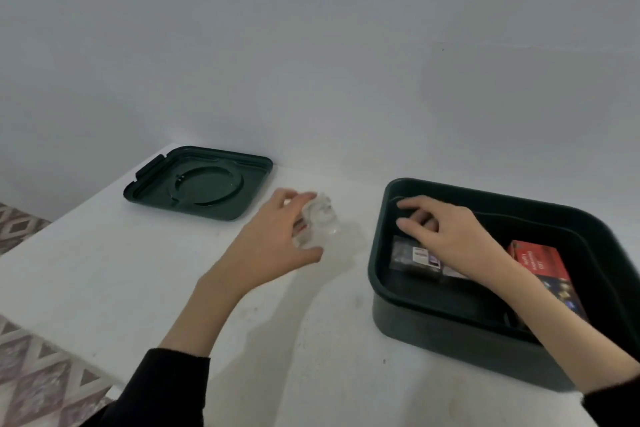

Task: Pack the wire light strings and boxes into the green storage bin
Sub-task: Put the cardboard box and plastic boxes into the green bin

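Head view looked down on a white desk [311,357] set against a plain pale grey wall [311,45], which filled the upper half of the picture. At 8 o'clock, beyond the desk's left edge, lay a floor [41,374] patterned in brown and grey diamonds. The desk's surface was matte, with faint smudges and a few dark specks near its front.

A dark green lid [197,184] lay flat at 11 o'clock on the desk, underside up, a ring moulded in its middle. The green storage bin [450,333] stood open at 3 o'clock, well apart from the lid. Inside it lay a red LED light box [543,263] toward the right and a dark labelled box [415,255] toward the left.

Between lid and bin, near the desk's centre, the left hand [277,236] had its grip clamped around a clear pack of wire lights [320,218], fingers over the top and thumb beneath; the pack itself was blurred. The right hand [450,236] reached into the bin above the dark box, fingers curled near the bin's left inner wall. Whether its grip held anything could not be told. Both arms wore black sleeves [162,392].
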A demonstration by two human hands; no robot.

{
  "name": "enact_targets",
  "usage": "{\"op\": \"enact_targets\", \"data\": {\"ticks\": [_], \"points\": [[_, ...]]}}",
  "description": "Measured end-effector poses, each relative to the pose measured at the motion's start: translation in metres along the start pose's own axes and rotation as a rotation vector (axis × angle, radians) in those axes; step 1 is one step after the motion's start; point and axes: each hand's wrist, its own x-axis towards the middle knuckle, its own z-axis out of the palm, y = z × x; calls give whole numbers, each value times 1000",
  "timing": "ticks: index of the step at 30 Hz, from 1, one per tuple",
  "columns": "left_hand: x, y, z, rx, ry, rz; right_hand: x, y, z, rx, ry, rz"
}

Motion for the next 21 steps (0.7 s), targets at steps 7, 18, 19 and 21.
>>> {"op": "enact_targets", "data": {"ticks": [7,18,19,21], "points": [[34,88,2,-178,127,329,-30,-28,-40,932,-92,-37],[52,109,51,-558,76,252,-50,20,-53,978,80,124],[52,108,51,-564,67,244,-51,21,-53,924,87,131],[51,107,53,-570,29,219,-49,23,-53,906,112,152]]}}
